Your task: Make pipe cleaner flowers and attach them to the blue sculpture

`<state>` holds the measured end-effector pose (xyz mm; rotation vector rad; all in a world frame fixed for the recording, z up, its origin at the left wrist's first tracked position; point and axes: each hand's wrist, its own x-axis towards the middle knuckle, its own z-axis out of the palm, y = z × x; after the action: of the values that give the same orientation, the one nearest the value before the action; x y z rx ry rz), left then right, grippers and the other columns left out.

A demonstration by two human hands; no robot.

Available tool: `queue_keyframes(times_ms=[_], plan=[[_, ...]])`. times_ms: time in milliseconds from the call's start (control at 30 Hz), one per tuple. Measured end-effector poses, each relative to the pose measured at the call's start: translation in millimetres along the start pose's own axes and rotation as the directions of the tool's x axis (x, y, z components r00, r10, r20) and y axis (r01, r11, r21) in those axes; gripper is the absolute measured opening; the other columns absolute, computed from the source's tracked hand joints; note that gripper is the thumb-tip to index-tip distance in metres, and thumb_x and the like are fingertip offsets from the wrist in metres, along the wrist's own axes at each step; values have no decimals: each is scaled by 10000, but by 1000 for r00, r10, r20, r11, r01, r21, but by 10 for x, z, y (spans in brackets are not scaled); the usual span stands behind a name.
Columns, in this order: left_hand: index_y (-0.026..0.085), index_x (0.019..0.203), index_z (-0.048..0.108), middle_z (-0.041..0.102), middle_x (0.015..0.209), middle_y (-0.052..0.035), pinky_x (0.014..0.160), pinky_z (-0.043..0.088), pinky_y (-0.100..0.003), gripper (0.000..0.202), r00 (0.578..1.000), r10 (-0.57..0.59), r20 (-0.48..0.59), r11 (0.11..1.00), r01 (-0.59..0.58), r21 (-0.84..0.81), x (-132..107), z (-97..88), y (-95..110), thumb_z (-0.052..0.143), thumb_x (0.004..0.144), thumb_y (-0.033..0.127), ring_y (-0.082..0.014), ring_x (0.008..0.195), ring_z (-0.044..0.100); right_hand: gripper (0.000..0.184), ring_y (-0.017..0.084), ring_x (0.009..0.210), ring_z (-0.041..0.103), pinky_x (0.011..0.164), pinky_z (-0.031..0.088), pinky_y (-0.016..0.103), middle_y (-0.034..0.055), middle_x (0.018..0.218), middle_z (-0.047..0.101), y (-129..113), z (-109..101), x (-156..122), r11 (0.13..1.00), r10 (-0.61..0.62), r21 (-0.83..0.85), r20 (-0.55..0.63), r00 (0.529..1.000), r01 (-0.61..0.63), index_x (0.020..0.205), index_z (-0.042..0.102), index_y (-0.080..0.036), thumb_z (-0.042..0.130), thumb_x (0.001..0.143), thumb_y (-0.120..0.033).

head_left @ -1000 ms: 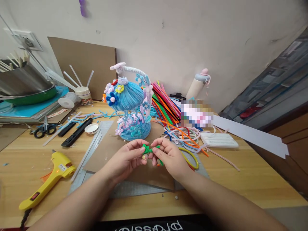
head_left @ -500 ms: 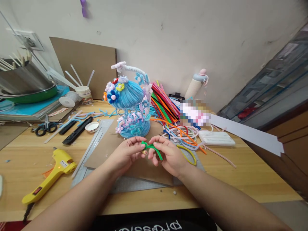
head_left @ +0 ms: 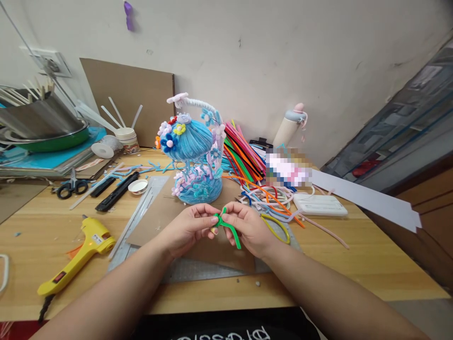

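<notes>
Both my hands meet over a brown cardboard sheet [head_left: 212, 252] at the table's middle. My left hand [head_left: 189, 226] and my right hand [head_left: 247, 226] each pinch a bent green pipe cleaner [head_left: 228, 225] between thumb and fingers. One free end of it hangs down past my right thumb. Just behind my hands stands a blue pipe-cleaner figure [head_left: 193, 151] decorated with small flowers, under a white hooked stem.
A yellow glue gun [head_left: 79, 255] lies at the left front. Scissors [head_left: 72, 186], black cutters [head_left: 115, 191] and a small lid [head_left: 138, 186] lie behind it. A heap of coloured pipe cleaners [head_left: 247, 160], a yellow loop [head_left: 278, 226] and a white box [head_left: 320, 204] are at right.
My hands have kept twisting the green pipe cleaner; its free end now points down by my right thumb. The camera shifted slightly.
</notes>
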<state>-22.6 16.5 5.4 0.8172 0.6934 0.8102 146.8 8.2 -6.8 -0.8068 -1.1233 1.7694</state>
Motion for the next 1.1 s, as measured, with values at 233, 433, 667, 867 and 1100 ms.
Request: queue_keyframes(times_ms=[233, 433, 667, 867, 1100], plan=[[104, 830, 645, 612, 673, 3, 498, 489, -128, 151, 1000, -7, -28, 997, 5, -82, 5, -3, 22, 710, 695, 125, -47, 528, 570, 184, 73, 435, 493, 369, 391, 163, -56, 596, 558, 59, -8, 24, 987, -131, -101, -48, 990, 126, 871, 518, -214, 638, 774, -314], [112, 819, 632, 610, 648, -3, 512, 508, -115, 138, 995, -76, -68, 979, 61, -194, 2, -30, 45, 691, 697, 85, -47, 525, 577, 162, 134, 788, 564, 654, 474, 263, 33, 897, 575, -4, -42, -28, 574, -613, -583, 159, 774, 574, 926, 637, -238, 600, 793, -154], [128, 915, 626, 624, 791, -40, 547, 515, -171, 171, 1000, -5, 20, 992, 8, -125, -12, 7, 17, 606, 806, 259, -85, 619, 602, 58, 101, 582, 534, 541, 434, 233, 1, 664, 607, -8, 3, -22, 864, -407, -371, -119, 906, 340, 773, 639, -190, 650, 771, -247], [146, 867, 629, 645, 784, -17, 583, 487, -192, 239, 946, 316, -77, 941, -301, 157, 40, 30, -49, 745, 659, 163, -101, 664, 593, 200, 47, 497, 499, 453, 385, 152, -25, 605, 604, 37, 76, -6, 975, -10, 215, -190, 982, 51, 750, 624, -151, 757, 657, -268], [119, 819, 610, 644, 706, -29, 560, 465, -172, 144, 992, 102, -80, 990, -109, -88, 24, 6, -4, 686, 735, 207, -86, 607, 596, 178, 115, 640, 626, 586, 512, 245, 26, 754, 685, 39, 84, -2, 985, -150, 71, -103, 983, 157, 848, 672, -172, 719, 705, -266]])
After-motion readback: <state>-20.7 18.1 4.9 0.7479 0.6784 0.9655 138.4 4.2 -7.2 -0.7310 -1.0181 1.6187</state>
